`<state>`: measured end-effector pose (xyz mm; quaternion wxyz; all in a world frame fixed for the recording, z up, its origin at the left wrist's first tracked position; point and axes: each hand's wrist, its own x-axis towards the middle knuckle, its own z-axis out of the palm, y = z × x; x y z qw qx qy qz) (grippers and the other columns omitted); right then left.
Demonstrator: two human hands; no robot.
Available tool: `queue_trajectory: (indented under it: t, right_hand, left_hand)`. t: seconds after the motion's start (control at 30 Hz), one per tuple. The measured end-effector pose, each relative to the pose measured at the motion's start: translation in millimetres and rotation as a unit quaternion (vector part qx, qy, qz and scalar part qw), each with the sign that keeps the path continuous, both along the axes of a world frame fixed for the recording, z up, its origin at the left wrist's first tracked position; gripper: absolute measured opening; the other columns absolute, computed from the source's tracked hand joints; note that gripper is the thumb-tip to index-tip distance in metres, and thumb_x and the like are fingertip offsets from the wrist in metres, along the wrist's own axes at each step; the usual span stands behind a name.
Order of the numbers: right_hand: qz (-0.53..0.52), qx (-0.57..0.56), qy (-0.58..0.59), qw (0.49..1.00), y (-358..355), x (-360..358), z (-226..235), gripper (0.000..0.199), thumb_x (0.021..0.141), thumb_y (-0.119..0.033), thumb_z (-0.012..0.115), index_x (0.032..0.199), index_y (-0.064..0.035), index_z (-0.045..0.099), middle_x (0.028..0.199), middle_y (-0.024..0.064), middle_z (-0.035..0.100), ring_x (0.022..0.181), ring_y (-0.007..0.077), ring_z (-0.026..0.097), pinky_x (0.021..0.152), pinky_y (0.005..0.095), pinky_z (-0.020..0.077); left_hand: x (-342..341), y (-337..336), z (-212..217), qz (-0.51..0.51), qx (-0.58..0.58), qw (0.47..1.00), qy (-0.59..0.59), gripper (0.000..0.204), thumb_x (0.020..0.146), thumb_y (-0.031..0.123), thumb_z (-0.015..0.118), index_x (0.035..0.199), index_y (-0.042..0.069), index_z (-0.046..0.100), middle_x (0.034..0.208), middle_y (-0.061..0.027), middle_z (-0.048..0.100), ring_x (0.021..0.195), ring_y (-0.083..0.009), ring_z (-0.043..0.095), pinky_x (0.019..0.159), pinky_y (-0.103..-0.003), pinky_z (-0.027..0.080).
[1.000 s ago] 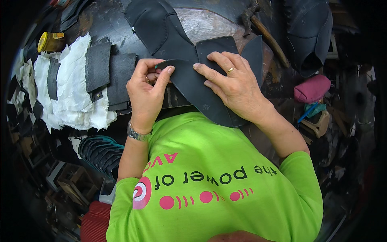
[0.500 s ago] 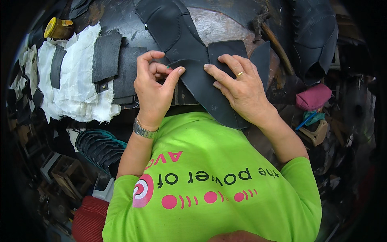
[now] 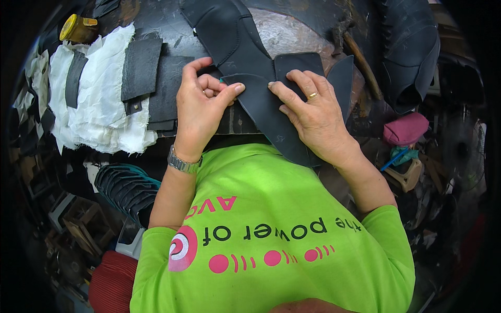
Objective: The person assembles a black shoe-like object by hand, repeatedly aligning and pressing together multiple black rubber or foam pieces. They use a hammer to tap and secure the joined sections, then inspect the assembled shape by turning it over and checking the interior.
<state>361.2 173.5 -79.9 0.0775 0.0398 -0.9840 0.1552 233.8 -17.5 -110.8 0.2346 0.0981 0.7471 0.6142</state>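
A black shoe-upper piece of leather-like material (image 3: 250,96) with a curved edge lies over other black upper pieces (image 3: 216,39) with stitched seams. My left hand (image 3: 201,107) pinches its left edge between thumb and fingers, near a small teal spot. My right hand (image 3: 318,112), a ring on one finger, rests on the right side with its fingers spread and fingertips touching the material. The lower end of the piece reaches over the table's front edge against my green shirt. Beside my right hand lies a flat black panel (image 3: 297,62); the undersides of the pieces are hidden.
White cloth (image 3: 99,112) with dark grey strips (image 3: 141,68) lies at left, below a yellow-lidded jar (image 3: 78,28). A hammer (image 3: 362,65) and black boot uppers (image 3: 409,57) are at right, above a maroon pouch (image 3: 406,129). Stacked black pieces (image 3: 128,190) stand lower left.
Both hands keep nearly the same hold on the upper piece. The left thumb and the piece's edge have shifted slightly to the right in view, along with much of the table scene.
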Motion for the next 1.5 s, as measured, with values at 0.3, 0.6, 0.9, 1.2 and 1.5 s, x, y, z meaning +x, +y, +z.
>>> queue_trajectory:
  t: [0.3,0.6,0.9,1.2,1.5]
  right_hand:
    - [0.014,0.039,-0.02,0.999,-4.2,-3.9,3.3,0.054,0.088,-0.011,0.066,0.14,-0.0235,0.058,0.127,0.0145,0.051,0.118,0.0354,0.049,0.105,0.047,0.0384]
    - [0.008,0.031,0.005,0.999,-1.1,1.7,-1.5,0.053,0.092,-0.015,0.067,0.142,-0.0272,0.058,0.13,0.0132,0.052,0.121,0.0351,0.049,0.104,0.0451,0.0401]
    - [-0.048,-0.082,0.041,0.995,33.7,-25.2,8.5,0.059,0.079,-0.011,0.077,0.135,-0.0108,0.06,0.123,0.0158,0.057,0.121,0.0348,0.051,0.105,0.0419,0.0421]
    - [-0.068,-0.154,-0.004,0.986,36.2,-30.2,0.7,0.046,0.078,-0.008,0.078,0.122,-0.0056,0.065,0.115,0.0122,0.059,0.113,0.0309,0.057,0.101,0.0371,0.0445]
    - [-0.148,-0.073,0.002,0.986,32.7,-24.6,1.3,0.041,0.075,-0.015,0.081,0.113,-0.0062,0.07,0.109,0.0104,0.065,0.11,0.0294,0.058,0.098,0.0386,0.0458]
  left_hand:
    - [-11.8,-2.5,-5.6,-0.061,-0.007,0.998,-0.015,0.032,0.084,0.01,0.082,0.099,-0.005,0.057,0.08,-0.005,0.066,0.069,-0.0074,0.065,0.062,-0.021,0.054]
    - [-5.8,6.2,-7.4,-0.052,-0.025,0.996,0.07,0.027,0.091,0.021,0.074,0.085,-0.001,0.06,0.074,-0.0042,0.061,0.064,-0.0072,0.058,0.056,-0.027,0.048]
    - [-10.2,13.6,0.7,-0.068,-0.075,0.927,0.362,0.028,0.088,0.015,0.076,0.084,-0.003,0.055,0.076,-0.0062,0.059,0.063,-0.0142,0.053,0.059,-0.03,0.046]
    - [-31.9,29.0,-2.0,-0.049,-0.059,0.967,0.241,0.028,0.082,0.019,0.082,0.095,0.003,0.064,0.079,-0.0041,0.062,0.069,-0.0136,0.059,0.067,-0.031,0.052]
    - [-21.0,32.1,-1.5,0.029,-0.128,0.864,0.486,0.025,0.084,0.018,0.079,0.104,0.008,0.068,0.111,-0.0082,0.065,0.097,-0.0257,0.063,0.086,-0.037,0.052]
